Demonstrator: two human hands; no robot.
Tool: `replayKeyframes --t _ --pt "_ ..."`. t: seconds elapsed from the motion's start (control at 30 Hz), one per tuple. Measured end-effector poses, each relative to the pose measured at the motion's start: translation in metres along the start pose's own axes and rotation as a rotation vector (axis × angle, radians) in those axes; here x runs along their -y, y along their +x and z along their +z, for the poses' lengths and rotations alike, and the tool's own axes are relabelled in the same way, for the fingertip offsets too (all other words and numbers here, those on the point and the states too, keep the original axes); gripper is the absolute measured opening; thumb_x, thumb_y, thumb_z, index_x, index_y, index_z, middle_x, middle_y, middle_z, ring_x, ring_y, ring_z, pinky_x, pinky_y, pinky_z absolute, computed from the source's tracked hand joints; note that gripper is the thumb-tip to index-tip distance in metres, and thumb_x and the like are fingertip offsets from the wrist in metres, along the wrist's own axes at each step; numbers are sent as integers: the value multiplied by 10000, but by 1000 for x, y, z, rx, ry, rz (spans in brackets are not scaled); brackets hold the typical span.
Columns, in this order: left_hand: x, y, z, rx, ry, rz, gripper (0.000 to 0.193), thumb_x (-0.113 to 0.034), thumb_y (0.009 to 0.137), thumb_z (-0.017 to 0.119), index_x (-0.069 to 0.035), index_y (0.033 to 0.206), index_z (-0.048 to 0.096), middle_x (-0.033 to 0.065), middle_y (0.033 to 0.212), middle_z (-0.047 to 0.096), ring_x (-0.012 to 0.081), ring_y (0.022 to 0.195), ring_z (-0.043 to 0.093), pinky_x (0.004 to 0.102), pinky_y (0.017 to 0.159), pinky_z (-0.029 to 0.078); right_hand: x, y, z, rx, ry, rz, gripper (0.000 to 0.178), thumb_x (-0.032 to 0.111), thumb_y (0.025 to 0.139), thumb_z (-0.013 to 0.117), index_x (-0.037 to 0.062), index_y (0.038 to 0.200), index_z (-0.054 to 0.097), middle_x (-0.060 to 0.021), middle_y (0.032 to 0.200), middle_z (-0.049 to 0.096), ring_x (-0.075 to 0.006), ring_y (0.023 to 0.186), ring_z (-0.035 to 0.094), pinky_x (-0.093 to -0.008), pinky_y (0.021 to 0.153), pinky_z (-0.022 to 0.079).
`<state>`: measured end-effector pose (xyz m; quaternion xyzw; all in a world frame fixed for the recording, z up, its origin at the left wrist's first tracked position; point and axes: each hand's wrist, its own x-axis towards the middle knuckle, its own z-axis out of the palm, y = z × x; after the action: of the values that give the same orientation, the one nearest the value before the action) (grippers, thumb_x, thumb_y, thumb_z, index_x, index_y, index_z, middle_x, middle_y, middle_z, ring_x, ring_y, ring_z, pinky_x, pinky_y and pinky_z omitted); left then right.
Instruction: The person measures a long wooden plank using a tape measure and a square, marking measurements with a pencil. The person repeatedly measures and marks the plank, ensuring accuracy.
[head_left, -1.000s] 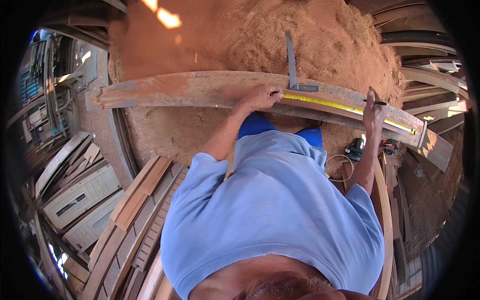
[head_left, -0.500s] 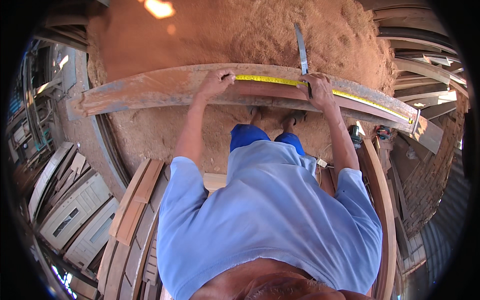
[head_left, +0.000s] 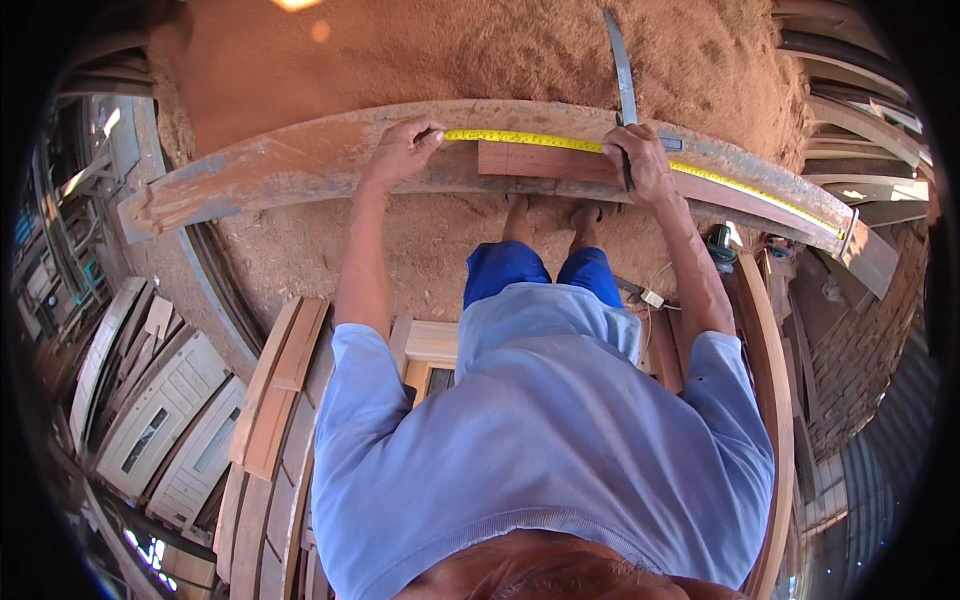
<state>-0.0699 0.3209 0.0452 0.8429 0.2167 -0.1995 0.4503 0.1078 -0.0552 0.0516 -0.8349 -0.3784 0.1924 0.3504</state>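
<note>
A yellow tape measure [head_left: 530, 138] stretches across a long weathered plank [head_left: 290, 160]. It runs along a narrower reddish board [head_left: 540, 161] laid on that plank. My left hand [head_left: 402, 152] pinches the tape's left end, a little beyond the board's left end. Closed around the dark handle of a long-bladed knife [head_left: 621, 70], my right hand [head_left: 645, 165] rests on the board, with the blade pointing away from me. The tape passes beneath this hand, whose fingers partly hide it; whether they also grip the tape is unclear. Its far right part lies along the board.
Brown sawdust [head_left: 450, 60] covers the ground beyond the plank. A dark green power tool [head_left: 721, 245] sits near my right forearm. Stacked boards [head_left: 268, 430] lie at lower left, beside pale panelled doors [head_left: 165, 430]. More timber [head_left: 860, 140] is piled at far right.
My left hand has shifted left with the tape's end, and the board's left end now shows clear of it. My right hand still grips the knife. The whole view has shifted slightly.
</note>
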Motion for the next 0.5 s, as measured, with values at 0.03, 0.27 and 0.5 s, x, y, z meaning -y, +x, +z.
replayKeyframes --t 0.03,0.27,0.5 --pt "-10 -2 0 -122 110 142 209 -234 1007 673 -109 1164 734 103 1012 720 236 949 666 386 869 527 3 0 0 -7 5 1 62 77 914 693 17 924 679 -200 853 656 -454 853 621 -521 797 477" --pt "-65 3 17 -94 286 250 201 -233 951 707 -133 1117 761 119 1109 714 340 1090 663 445 935 523 9 2 -2 -12 -1 13 61 55 904 699 10 930 667 -207 849 647 -456 860 618 -508 778 479" --pt "-65 6 30 -71 205 137 149 -249 930 743 -121 996 781 111 1027 723 343 1027 673 466 897 528 8 4 -9 39 -58 22 60 54 900 708 20 935 672 -204 854 662 -455 869 628 -515 772 485"
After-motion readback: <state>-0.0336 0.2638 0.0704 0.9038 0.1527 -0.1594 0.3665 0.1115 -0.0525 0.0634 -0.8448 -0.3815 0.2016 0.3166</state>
